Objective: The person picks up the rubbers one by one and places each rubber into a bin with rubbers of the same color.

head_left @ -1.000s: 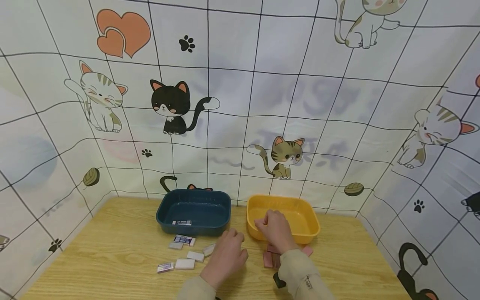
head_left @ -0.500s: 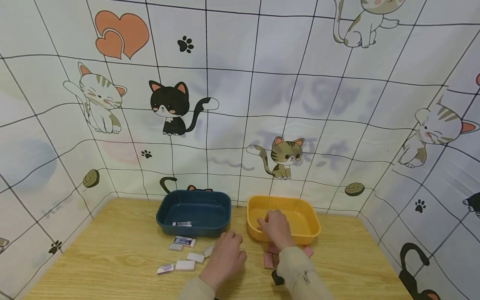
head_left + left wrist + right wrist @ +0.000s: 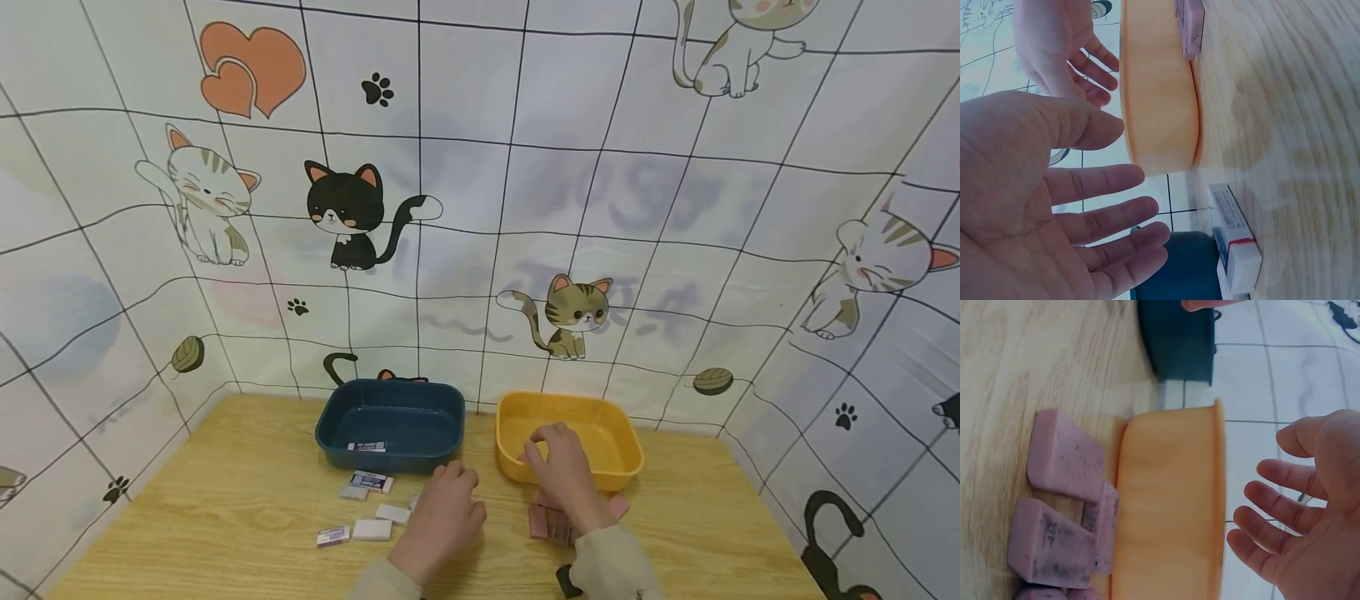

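Observation:
My left hand (image 3: 442, 517) hovers above the table in front of the gap between the two bins. Its fingers are spread and relaxed in the left wrist view, holding nothing. At its left lie several white erasers (image 3: 372, 530), some in printed sleeves; one sleeved eraser (image 3: 1235, 240) shows close up. My right hand (image 3: 562, 471) is over the near rim of the yellow bin (image 3: 622, 479). Loosely bent and apart, its fingers (image 3: 1288, 509) hold nothing in the right wrist view. Several pink erasers (image 3: 1063, 453), smudged dark, lie against the bin's near side, partly hidden by the right arm.
A dark blue bin (image 3: 386, 462) stands left of the yellow one, with a sleeved eraser (image 3: 367, 447) inside. Both bins are near the back of the wooden table (image 3: 187, 517). A cat-print sheet (image 3: 450, 208) hangs behind and at the sides.
The right hand's thumb and fingers have spread apart, and its forearm has shifted slightly right. The left hand has drawn slightly left and toward me. The bins and visible erasers stay put.

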`<state>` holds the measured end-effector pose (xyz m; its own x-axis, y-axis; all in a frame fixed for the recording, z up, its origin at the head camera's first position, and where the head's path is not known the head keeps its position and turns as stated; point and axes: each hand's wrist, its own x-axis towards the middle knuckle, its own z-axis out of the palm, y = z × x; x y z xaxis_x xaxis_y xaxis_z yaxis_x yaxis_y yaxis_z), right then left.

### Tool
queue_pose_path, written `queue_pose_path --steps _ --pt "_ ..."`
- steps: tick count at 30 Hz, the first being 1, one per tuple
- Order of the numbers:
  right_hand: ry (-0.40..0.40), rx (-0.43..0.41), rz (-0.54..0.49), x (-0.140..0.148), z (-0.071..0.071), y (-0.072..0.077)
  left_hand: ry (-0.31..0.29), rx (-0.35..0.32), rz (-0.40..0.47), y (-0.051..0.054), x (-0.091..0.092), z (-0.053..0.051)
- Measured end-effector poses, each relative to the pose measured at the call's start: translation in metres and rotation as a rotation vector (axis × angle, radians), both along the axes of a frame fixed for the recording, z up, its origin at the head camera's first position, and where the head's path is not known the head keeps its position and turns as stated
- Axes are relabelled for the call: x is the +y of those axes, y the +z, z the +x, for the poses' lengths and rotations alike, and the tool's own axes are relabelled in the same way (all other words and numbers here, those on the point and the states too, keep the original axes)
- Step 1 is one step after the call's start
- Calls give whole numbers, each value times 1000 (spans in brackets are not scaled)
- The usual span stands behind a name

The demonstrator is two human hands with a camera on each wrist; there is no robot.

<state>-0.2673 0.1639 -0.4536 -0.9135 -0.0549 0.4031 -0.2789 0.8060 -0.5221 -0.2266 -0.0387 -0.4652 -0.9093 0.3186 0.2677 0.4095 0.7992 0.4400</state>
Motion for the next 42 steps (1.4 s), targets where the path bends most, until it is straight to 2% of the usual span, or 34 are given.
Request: queue_pose_path --steps 9,17,24,33,37,42 --pt "86 103 -20 -6 23 6 21 15 -4 2 -11 4" --pt "80 95 -8 -13 38 1 54 45 5 4 -20 7" --pt "124 166 -8 -21 46 -4 107 -5 1 1 -31 5" --pt "197 276 -17 -29 50 -10 169 65 -69 0 -51 3" --pt "222 316 -18 -32 51 -12 220 66 -100 -3 -61 3" --pt "232 190 -25 -36 54 -13 266 91 -150 -7 -73 4"
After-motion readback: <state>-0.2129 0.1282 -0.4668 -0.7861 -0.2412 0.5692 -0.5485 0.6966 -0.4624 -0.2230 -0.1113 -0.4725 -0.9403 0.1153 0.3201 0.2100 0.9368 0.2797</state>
